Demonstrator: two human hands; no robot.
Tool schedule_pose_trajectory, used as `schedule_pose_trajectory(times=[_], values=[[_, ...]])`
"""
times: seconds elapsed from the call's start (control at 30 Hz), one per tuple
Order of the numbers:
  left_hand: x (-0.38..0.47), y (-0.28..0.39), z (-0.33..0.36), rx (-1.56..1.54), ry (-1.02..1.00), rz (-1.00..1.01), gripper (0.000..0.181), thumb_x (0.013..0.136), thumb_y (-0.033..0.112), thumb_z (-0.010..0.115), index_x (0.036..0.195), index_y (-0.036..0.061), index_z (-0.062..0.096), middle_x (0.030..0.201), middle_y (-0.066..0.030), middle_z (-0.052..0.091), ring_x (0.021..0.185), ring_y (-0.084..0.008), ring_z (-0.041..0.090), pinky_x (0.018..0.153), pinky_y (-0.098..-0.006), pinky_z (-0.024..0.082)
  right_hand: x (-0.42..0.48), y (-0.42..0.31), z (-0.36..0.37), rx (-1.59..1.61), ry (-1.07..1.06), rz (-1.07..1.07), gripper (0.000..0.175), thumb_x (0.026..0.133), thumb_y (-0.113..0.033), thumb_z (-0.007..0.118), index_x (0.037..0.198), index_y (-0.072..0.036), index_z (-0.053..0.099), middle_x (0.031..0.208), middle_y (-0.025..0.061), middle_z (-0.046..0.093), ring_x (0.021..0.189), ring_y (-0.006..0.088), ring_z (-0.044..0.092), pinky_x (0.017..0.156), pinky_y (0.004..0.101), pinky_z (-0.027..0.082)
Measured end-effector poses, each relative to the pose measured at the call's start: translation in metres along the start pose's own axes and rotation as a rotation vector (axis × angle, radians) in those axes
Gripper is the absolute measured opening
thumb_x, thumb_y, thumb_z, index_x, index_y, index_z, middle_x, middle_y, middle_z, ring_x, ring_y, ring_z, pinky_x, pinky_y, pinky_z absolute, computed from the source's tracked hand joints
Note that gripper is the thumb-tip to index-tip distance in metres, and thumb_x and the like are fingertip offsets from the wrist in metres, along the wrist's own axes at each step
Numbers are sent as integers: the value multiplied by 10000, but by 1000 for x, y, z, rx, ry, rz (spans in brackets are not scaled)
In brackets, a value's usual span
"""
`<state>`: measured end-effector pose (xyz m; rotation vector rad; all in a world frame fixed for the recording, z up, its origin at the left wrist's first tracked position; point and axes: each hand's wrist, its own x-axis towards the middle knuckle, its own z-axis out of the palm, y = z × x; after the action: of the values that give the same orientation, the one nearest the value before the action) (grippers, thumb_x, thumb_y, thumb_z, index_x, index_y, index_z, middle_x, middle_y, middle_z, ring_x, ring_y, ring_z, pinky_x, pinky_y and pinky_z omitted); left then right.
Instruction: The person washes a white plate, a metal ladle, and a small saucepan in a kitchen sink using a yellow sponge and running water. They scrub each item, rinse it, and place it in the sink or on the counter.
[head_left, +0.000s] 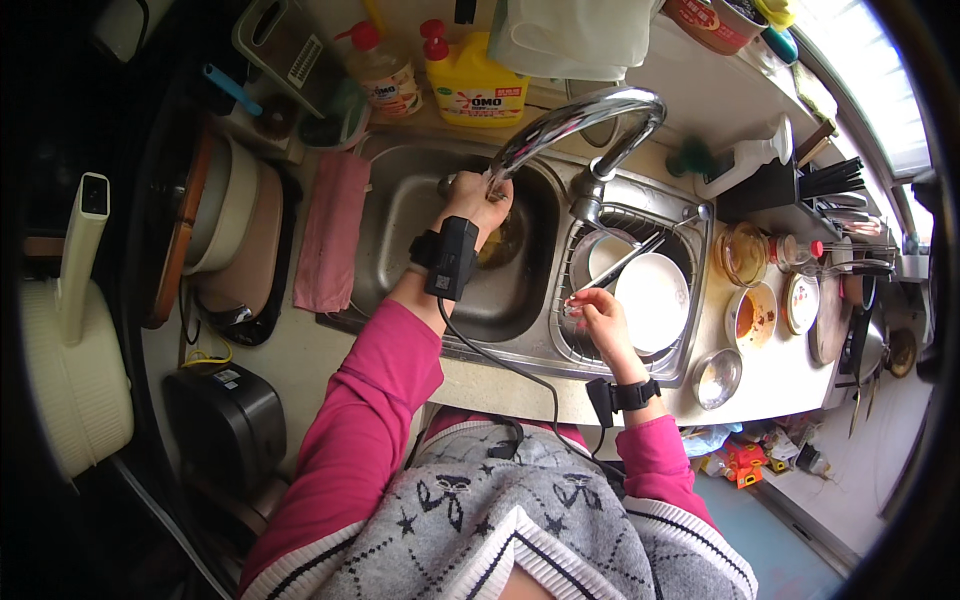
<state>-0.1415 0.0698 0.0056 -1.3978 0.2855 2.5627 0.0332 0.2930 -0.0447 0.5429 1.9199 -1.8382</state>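
Beneath the chrome faucet (592, 112), my left hand (480, 201) is curled over the left sink basin (397, 225), with water running onto it. A small metallic or brown bit shows by its fingers, too hidden to name. My right hand (604, 319) hangs above the wire dish rack (570, 341) in the right basin, fingers bent. Something small, clear and shiny is at its fingertips; whether it is held is unclear. A white plate (652, 300) leans in the rack beside that hand, with chopsticks (626, 262) and a white bowl (606, 255) behind.
A pink cloth (330, 232) hangs over the sink's left side. Behind the basin stand a yellow OMO detergent jug (476, 86) and a pump bottle (382, 79). To the right are a glass bowl (742, 253), a sauce-stained bowl (752, 319) and a metal bowl (718, 379).
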Motion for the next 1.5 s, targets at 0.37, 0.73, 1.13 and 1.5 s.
schedule_pose_trajectory(times=[0.37,0.73,1.13,1.5], values=[[-43,-14,-105,1256,89,116,289,928,280,333,913,31,479,630,-102,535,477,-213,512,443,-328,442,64,-47,123,435,-474,71,347,968,-236,445,1143,59,493,1038,143,620,922,185,604,835,287,476],[-69,-15,-195,1619,-272,697,197,941,222,472,985,68,356,619,-133,508,533,-344,540,502,-414,454,126,-67,167,397,-240,2,423,937,-426,465,991,-14,539,509,18,444,360,107,360,342,248,287],[-56,-16,-192,1067,-356,308,348,990,367,342,789,101,442,566,0,433,396,-78,385,355,-222,332,85,-86,189,311,-56,-353,433,963,-402,420,899,-14,603,457,29,456,353,104,425,350,240,333],[-40,-10,-209,1392,-122,789,368,958,321,432,799,1,523,649,-218,522,602,-402,496,535,-404,395,57,-85,156,-351,-6,-403,398,984,-262,370,952,50,616,774,162,658,658,223,624,668,311,504]])
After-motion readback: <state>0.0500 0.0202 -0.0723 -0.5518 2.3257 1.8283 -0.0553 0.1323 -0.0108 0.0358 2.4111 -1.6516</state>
